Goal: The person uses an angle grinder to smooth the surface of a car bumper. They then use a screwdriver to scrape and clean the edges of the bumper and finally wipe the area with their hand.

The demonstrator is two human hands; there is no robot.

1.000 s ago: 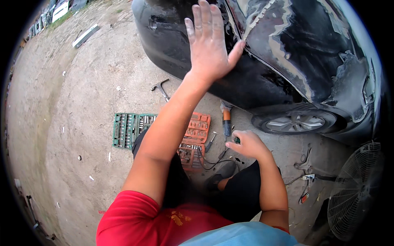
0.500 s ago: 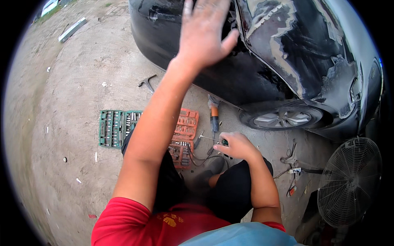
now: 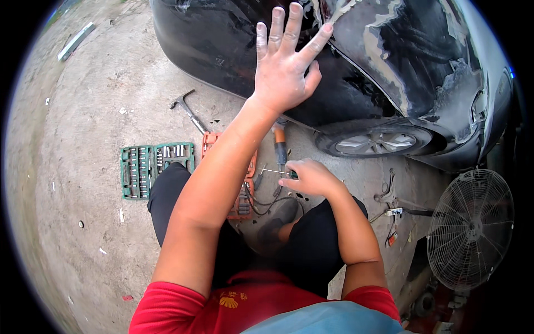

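Observation:
My left hand (image 3: pixel 283 75) is raised in front of the dark car bumper (image 3: pixel 217 61), fingers spread and whitish with dust. Nothing is in it, and I cannot tell whether the fingertips touch the car. Lower down, above my bent knee, my right hand (image 3: pixel 311 177) is closed round a tool with a dark green handle and thin metal shaft (image 3: pixel 275 171). Its shaft points left, with a short crosswise bit at the end; most of the handle is hidden by the fingers. Scraped filler patches (image 3: pixel 378 44) cover the car's panel.
A green socket case (image 3: pixel 129 172) and an orange one (image 3: pixel 208 140) lie open on the ground, the latter partly behind my left arm. Around them are a hammer-like tool (image 3: pixel 192 114), a corded orange-and-black power tool (image 3: pixel 280 146), the car wheel (image 3: pixel 381 143) and a large fan (image 3: pixel 473 228).
The left hand, blurred and cut off at the top before, now shows whole with fingers fanned out. My right hand keeps its hold on the tool. The whole view has shifted slightly.

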